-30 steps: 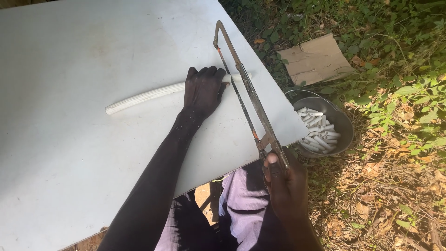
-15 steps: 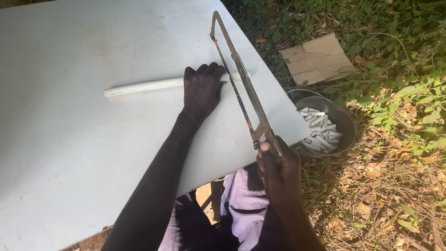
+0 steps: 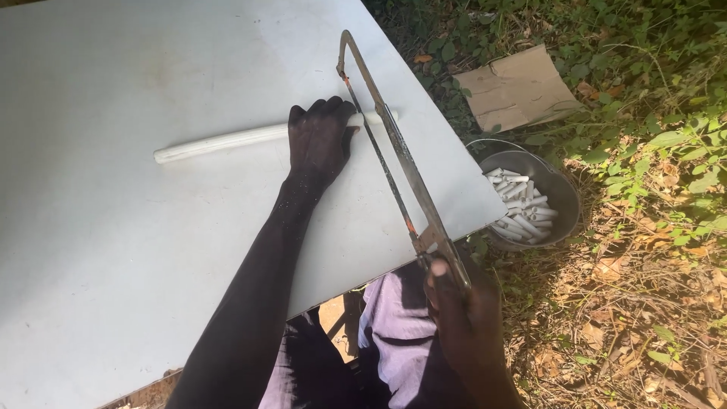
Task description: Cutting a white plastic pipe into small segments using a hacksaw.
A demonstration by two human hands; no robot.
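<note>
A long white pipe [image 3: 219, 142] lies across a pale grey table [image 3: 113, 250]. My left hand [image 3: 321, 140] presses down on the pipe near its right end. A metal hacksaw [image 3: 394, 163] crosses the pipe just right of that hand, its blade resting on the pipe. My right hand [image 3: 462, 318] grips the saw's handle off the table's near right edge, over my lap.
On the ground to the right of the table stands a metal bowl [image 3: 556, 189] holding several short white pipe pieces [image 3: 519, 204]. A piece of cardboard [image 3: 515, 87] lies behind it among green plants and dry leaves.
The saw has slid back and forth along the pipe, and my right hand has moved slightly with the handle. My left hand stays on the pipe.
</note>
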